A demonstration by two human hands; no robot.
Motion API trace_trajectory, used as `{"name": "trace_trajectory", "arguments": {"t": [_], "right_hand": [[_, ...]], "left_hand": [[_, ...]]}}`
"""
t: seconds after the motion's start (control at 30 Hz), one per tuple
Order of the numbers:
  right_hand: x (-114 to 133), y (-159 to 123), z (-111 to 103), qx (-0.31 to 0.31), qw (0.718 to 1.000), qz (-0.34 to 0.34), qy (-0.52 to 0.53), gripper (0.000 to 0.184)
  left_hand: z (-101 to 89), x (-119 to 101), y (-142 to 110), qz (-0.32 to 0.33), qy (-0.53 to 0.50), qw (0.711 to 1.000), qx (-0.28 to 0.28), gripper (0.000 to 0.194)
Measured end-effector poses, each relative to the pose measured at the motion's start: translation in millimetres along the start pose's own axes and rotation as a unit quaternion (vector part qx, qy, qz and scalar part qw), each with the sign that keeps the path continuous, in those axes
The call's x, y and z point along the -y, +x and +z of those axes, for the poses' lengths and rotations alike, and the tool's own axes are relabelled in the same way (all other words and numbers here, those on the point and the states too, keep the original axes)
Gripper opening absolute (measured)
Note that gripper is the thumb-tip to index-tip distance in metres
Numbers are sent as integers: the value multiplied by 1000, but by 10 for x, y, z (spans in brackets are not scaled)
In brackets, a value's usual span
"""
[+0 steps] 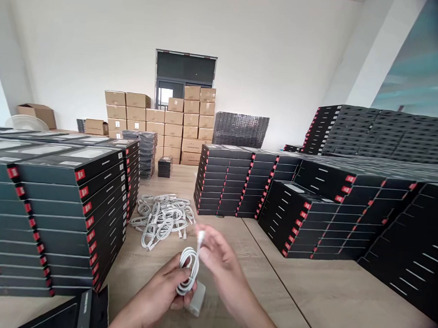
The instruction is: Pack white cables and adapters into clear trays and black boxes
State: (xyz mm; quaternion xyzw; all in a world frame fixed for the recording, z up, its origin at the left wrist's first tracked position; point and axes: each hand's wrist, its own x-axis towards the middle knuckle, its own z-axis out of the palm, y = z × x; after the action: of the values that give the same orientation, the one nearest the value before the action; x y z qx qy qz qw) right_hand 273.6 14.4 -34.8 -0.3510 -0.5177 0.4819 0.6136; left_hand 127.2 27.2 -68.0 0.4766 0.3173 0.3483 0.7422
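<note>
My left hand (170,284) is closed around a coiled white cable (189,272), thumb across the loops. Just beneath the coil is a white block (197,301), like a power adapter, against my left fingertips; whether they grip it I cannot tell. My right hand (216,249), a little blurred, pinches the white connector end (201,237) of the same cable above the coil. Beyond my hands, a loose pile of white coiled cables (163,217) lies on the wooden table (256,303).
Stacks of black boxes with red labels stand at left (62,214) and right (232,184). An open black box (86,309) lies at the lower left. Brown cartons (173,130) are piled at the back, near dark stacked trays (241,129).
</note>
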Motion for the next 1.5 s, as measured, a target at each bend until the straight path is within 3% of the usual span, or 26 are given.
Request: {"name": "trace_trajectory", "arguments": {"t": [0.07,0.13,0.2,0.27,0.37,0.43,0.57,0.8,0.93,1.0,1.07,1.17,1.33,1.43,1.5], "right_hand": [[-91,-15,28,60,992,108,-26,45],[-171,-14,49,64,983,169,-18,45],[-212,21,40,-4,987,154,39,43],[-211,85,-14,-79,984,109,116,41],[-180,188,-157,-119,974,68,181,37],[-168,234,-260,-123,973,62,186,39],[-164,266,-390,-153,975,74,144,46],[-104,277,-429,-208,969,71,112,38],[-53,264,-444,-260,964,55,17,30],[-27,253,-436,-261,964,35,-22,28],[-15,238,-409,-257,963,5,-75,29],[-54,205,-342,-246,959,-28,-136,34],[-242,143,-250,-203,941,-86,-256,40],[-339,147,-247,-184,922,-147,-308,42],[-380,170,-254,-180,928,-133,-297,45]], "left_hand": [[69,24,15,15,2,1000,24,32],[117,19,31,23,2,999,42,42],[100,-22,37,37,23,998,42,46],[10,-91,19,70,108,992,2,37],[-184,-185,-63,100,329,934,-95,15],[-280,-198,-127,73,429,894,-107,14],[-289,-77,-172,16,467,882,-64,25],[-28,74,-66,48,517,851,-71,12],[40,126,24,54,372,921,-104,3],[55,184,91,52,266,950,-157,28],[71,245,161,71,175,961,-204,54],[134,306,244,104,40,967,-228,67],[321,325,295,145,-190,944,-227,52],[360,301,295,164,-270,927,-202,45],[342,281,288,166,-295,924,-179,45]]}}
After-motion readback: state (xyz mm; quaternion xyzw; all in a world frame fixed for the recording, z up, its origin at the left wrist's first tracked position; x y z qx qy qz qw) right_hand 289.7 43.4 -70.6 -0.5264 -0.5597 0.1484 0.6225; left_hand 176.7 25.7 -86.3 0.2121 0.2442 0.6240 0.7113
